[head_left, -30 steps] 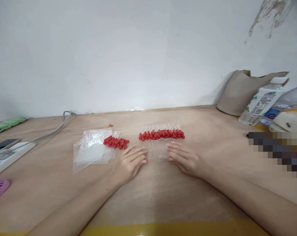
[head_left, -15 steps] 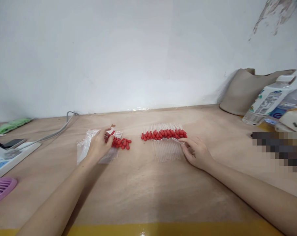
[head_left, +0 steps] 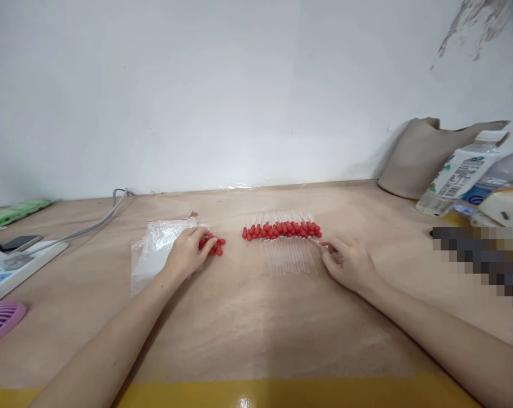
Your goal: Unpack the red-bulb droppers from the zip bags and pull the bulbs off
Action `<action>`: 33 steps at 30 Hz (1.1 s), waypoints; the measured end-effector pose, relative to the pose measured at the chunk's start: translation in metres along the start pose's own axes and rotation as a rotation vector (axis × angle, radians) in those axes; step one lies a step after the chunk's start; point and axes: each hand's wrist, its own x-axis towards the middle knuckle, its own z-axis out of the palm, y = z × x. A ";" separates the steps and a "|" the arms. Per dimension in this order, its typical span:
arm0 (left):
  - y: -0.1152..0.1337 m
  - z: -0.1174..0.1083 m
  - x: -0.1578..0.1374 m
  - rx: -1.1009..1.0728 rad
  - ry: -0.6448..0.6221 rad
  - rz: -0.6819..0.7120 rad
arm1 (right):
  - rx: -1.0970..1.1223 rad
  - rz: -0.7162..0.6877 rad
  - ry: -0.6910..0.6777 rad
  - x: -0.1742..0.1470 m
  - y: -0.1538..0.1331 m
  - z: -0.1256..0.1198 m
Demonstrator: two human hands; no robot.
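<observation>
My left hand [head_left: 189, 249] is curled over a small pile of red rubber bulbs [head_left: 218, 247], thumb and fingers closed around some of them. Its palm hides part of the pile. My right hand [head_left: 350, 260] pinches a thin clear glass tube [head_left: 314, 242] by one end, its other end pointing left at the row. Red-bulbed droppers [head_left: 282, 229] lie side by side in the middle, their clear stems pointing to the wall. Just in front of them lies a row of bare glass tubes [head_left: 286, 258].
Clear plastic bags [head_left: 148, 260] lie under and beside my left hand. At left are a power strip [head_left: 35, 263], a grey cable [head_left: 99, 220], a phone [head_left: 22, 243] and a purple fan-like object [head_left: 4, 323]. A plastic bottle [head_left: 460, 175] and a grey-beige container [head_left: 409, 158] stand at right.
My left hand has moved right, further over the red bulbs, covering more of the pile. My right hand has shifted slightly right with the glass tube still pinched.
</observation>
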 end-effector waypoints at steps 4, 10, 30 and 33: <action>0.000 0.001 -0.001 0.023 0.059 0.015 | -0.010 0.019 -0.034 0.000 -0.001 0.003; 0.008 0.000 -0.004 0.051 0.213 0.080 | -0.001 0.000 -0.061 0.000 -0.006 0.007; 0.088 0.033 0.035 -0.089 0.035 0.101 | 0.052 -0.004 -0.170 0.001 -0.012 0.001; 0.095 0.047 0.055 -0.153 -0.013 -0.016 | 0.059 0.033 -0.164 0.002 -0.009 0.000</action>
